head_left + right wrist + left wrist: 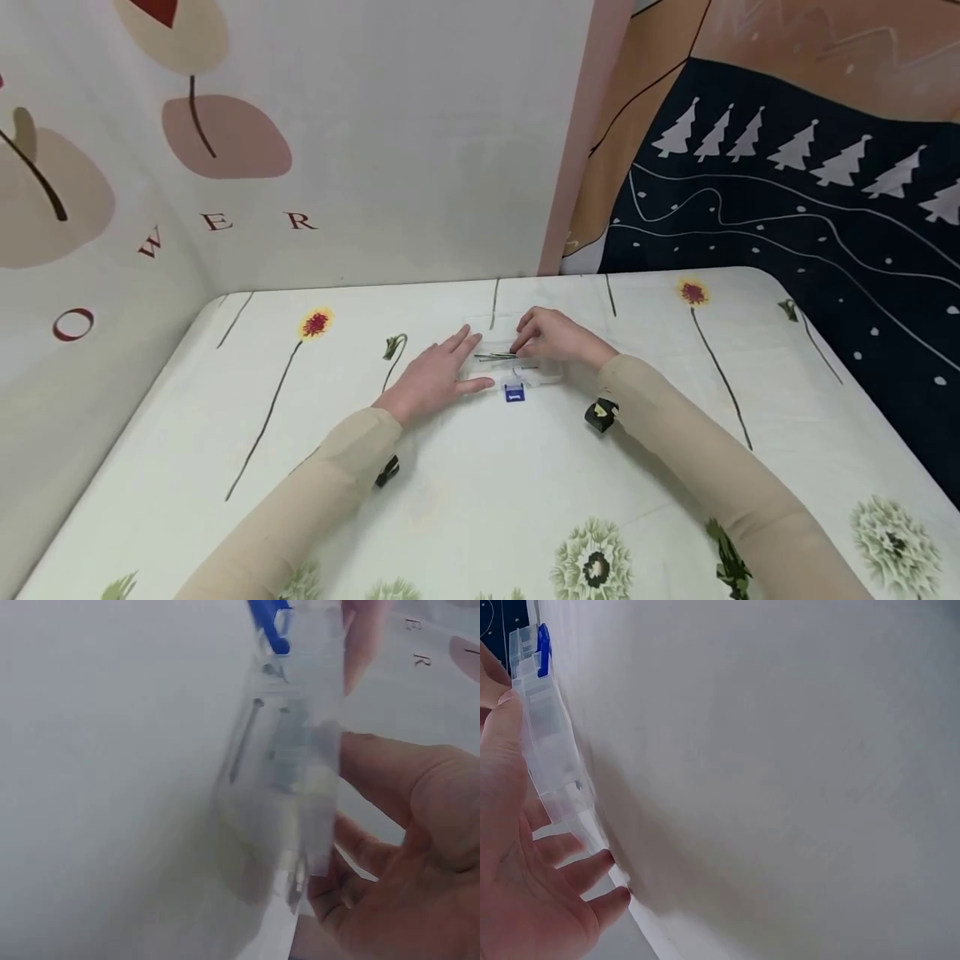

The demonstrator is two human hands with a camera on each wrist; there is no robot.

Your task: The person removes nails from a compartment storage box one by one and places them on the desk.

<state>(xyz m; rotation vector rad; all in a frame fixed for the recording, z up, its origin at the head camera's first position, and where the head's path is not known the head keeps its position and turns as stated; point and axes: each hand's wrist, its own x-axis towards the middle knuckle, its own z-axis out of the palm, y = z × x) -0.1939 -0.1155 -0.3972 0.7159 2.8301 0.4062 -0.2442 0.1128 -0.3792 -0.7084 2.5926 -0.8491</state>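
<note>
A clear plastic case [542,377] with a blue latch [513,392] at its near side lies on the table. Several thin dark metal pins [495,357] are in it, and a nail-like piece [244,742] shows through its wall in the right wrist view. My left hand [435,379] lies at the case's left end, fingers spread and thumb along the near edge. Over the right part is my right hand [558,335], its fingers bent and fingertips down at the pins' right ends. I cannot tell whether it pinches one.
The white tablecloth [450,517] is printed with flowers and stems. Behind the table hangs a pale printed curtain [412,150], with a dark cloth with white trees [750,192] to the right. Both wrists wear small black devices [602,414].
</note>
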